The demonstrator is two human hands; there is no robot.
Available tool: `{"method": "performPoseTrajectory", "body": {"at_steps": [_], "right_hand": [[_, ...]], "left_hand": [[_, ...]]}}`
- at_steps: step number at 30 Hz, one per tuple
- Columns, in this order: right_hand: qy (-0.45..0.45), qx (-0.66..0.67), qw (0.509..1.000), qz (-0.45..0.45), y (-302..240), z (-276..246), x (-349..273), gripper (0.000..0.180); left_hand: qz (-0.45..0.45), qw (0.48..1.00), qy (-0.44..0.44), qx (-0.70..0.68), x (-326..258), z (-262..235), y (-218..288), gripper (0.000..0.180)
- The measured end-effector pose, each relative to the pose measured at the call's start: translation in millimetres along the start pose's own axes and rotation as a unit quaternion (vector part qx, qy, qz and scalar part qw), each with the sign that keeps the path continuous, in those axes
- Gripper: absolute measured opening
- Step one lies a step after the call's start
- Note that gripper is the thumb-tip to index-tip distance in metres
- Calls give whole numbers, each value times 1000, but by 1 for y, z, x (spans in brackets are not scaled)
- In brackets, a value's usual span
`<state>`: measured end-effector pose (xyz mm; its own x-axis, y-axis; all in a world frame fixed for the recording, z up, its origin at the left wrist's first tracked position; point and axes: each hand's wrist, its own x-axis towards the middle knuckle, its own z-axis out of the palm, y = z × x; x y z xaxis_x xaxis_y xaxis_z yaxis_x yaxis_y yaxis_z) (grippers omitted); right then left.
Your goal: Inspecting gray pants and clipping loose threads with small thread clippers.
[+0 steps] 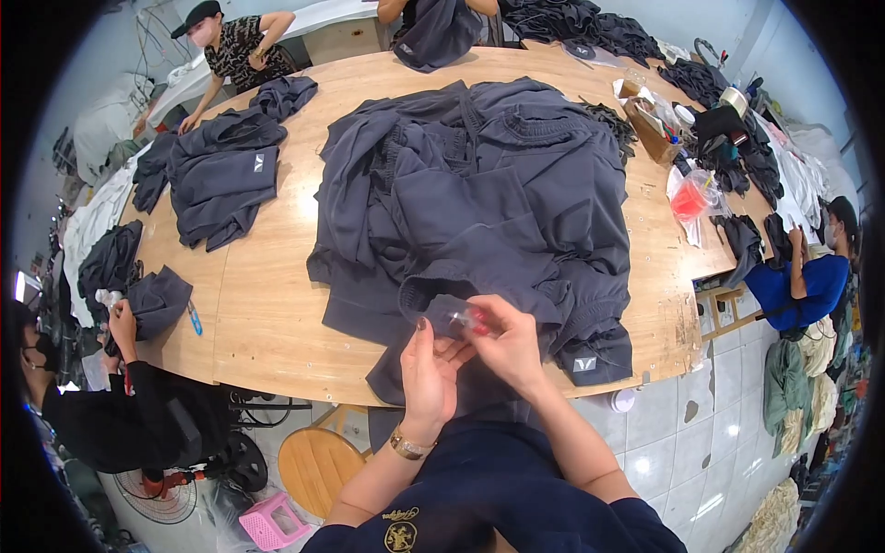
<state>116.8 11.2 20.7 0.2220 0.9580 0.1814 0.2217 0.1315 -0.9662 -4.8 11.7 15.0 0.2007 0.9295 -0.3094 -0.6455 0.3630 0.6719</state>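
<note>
Stools [318, 470], one wooden and one pink, stand at near left. Left hand [430, 378], with a watch [408, 446] on the wrist, is half open, palm up, thumb raised; whether it grips the cloth cannot be told. Right hand [507, 346] is curled, thumb and fingers drawn together at a dark garment [419, 288]; a blurred red patch at its fingertips cannot be identified. This garment lies at the near edge of the pile [475, 198], its gathered opening beside both hands. The pile covers the middle of the table [304, 359].

At left, a worker [138, 415] in black handles dark cloth [161, 300]; a blue cutter [195, 318] lies just right of it. Beyond are folded garments [226, 180]. At right are a red cup [688, 198], a worker [800, 290] in blue and, farther, a box [648, 131]. At far left, a person [244, 57] in a patterned top leans toward the table; at far centre, another holds dark cloth.
</note>
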Motion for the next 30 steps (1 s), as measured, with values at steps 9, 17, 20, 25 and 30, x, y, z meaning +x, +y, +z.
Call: {"method": "performPoseTrajectory", "body": {"at_steps": [9,17,20,25,30], "right_hand": [[154,-6,983,-101,18,3,-12,18],[106,-118,971,-180,15,3,-9,51],[80,-4,992,-96,9,-5,-17,36],[60,-119,988,-81,14,-16,-26,22],[56,-243,954,-165,12,-13,-25,28]], "left_hand": [[-15,1000,-17,-5,1,-2,5,29],[33,995,-93,25,5,-8,6,26],[32,996,-59,53,3,0,10,18],[-8,999,-27,24,0,3,14,9],[-67,996,-45,-40,2,-1,19,10]]}}
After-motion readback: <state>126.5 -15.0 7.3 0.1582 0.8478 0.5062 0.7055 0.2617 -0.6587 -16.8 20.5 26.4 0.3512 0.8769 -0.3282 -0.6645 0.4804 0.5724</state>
